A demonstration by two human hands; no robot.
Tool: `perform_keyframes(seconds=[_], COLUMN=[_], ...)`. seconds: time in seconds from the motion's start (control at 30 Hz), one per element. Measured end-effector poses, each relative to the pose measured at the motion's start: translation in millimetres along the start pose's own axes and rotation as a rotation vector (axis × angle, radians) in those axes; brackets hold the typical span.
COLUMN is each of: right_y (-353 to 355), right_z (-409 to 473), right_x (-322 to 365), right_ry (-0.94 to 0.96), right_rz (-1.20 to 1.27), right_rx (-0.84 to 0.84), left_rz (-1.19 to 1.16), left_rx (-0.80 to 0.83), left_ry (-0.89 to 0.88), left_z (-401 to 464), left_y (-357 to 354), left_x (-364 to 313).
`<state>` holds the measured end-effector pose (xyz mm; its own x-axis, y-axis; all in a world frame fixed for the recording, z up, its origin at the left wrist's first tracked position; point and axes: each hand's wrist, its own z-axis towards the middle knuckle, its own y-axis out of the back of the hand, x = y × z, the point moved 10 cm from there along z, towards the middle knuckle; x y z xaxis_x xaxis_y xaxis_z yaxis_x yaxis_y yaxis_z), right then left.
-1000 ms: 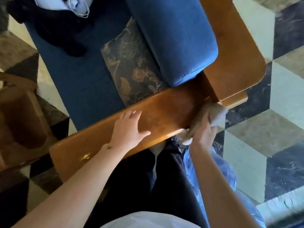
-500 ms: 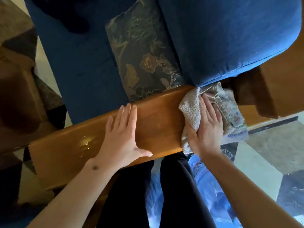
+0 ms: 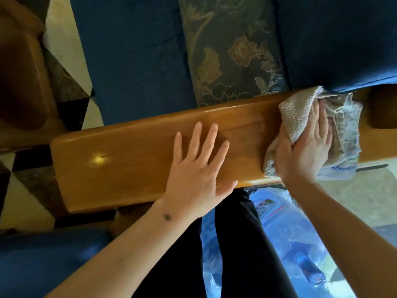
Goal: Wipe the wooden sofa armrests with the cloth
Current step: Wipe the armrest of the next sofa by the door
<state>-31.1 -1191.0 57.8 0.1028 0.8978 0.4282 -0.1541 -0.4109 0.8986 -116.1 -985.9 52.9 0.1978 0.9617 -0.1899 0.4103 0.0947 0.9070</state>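
Observation:
The glossy wooden armrest [image 3: 129, 164] runs across the middle of the head view, from left to right. My left hand [image 3: 197, 168] lies flat on its top, fingers spread, holding nothing. My right hand [image 3: 305, 151] presses a grey terry cloth [image 3: 298, 112] onto the armrest's right part, fingers curled over the bunched fabric. The cloth's far end tucks under the blue back cushion [image 3: 339, 39], and its near edge hangs over the armrest's front.
Beyond the armrest lie the blue seat [image 3: 133, 57] and a dark floral pillow [image 3: 232, 52]. Another wooden furniture piece [image 3: 19, 78] stands at the left. A blue plastic bag [image 3: 285, 244] lies on the patterned tile floor beside my dark trouser legs.
The view has dropped closer to the armrest. My right hand brought the cloth from the armrest's outer edge up onto its top and now bunches it there. My left hand stays flat.

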Motion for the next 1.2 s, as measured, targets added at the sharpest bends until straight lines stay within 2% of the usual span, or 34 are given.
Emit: perform_keyframes(seconds=[0.23, 0.63, 0.87, 1.07, 1.2], right_y=[-29.4, -94.0, -137.9, -164.1, -167.6], right_z=[-26.1, -108.5, -161.0, -208.7, -233.0], right_x=[69.4, 210.9, 301.0, 379.3, 395.2], right_ry=[0.139, 0.379, 0.564, 0.821, 1.085], right_rz=[-0.021, -0.048, -0.033, 0.003, 0.049], right_rx=[0.093, 0.268, 0.327, 0.446, 0.604], left_rz=[-0.029, -0.218, -0.291, -0.409, -0.652], left_rx=[-0.022, -0.048, -0.106, -0.163, -0.323], left_ry=[0.124, 0.573, 0.723, 0.769, 0.851], left_z=[-47.0, -164.3, -211.3, -244.2, -269.1], left_y=[-14.7, -43.0, -52.1, -60.3, -63.7], left_x=[45.5, 172.4, 231.4, 256.2, 266.1])
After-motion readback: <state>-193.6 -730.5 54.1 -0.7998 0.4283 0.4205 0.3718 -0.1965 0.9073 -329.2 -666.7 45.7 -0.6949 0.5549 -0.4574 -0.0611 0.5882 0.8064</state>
